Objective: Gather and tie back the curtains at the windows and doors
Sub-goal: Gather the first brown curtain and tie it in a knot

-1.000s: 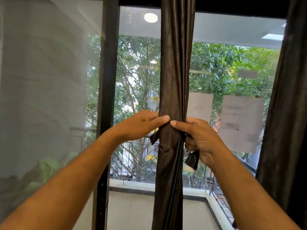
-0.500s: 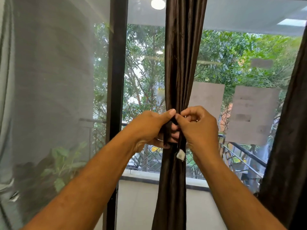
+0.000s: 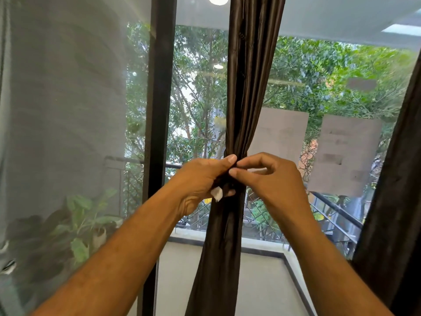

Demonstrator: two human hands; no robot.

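A dark brown curtain [image 3: 248, 92] hangs gathered into a narrow bunch in front of the glass, pinched to a waist at hand height. A dark tie-back band [image 3: 229, 183] wraps that waist, with a small white tag [image 3: 216, 193] hanging from it. My left hand [image 3: 201, 181] grips the band from the left, thumb on top. My right hand [image 3: 271, 179] meets it from the right, thumb and forefinger pinching the band against the curtain. Most of the band is hidden by my fingers.
A second dark curtain [image 3: 396, 201] hangs along the right edge. A black door frame post [image 3: 159, 110] stands left of the bunch, with a mesh screen [image 3: 63, 133] beyond it. Outside are a balcony railing [image 3: 330, 206], potted plants [image 3: 86, 220] and trees.
My hands have come together on the curtain's waist and the band has been drawn round it; the white tag now hangs below my left hand. The view has shifted closer.
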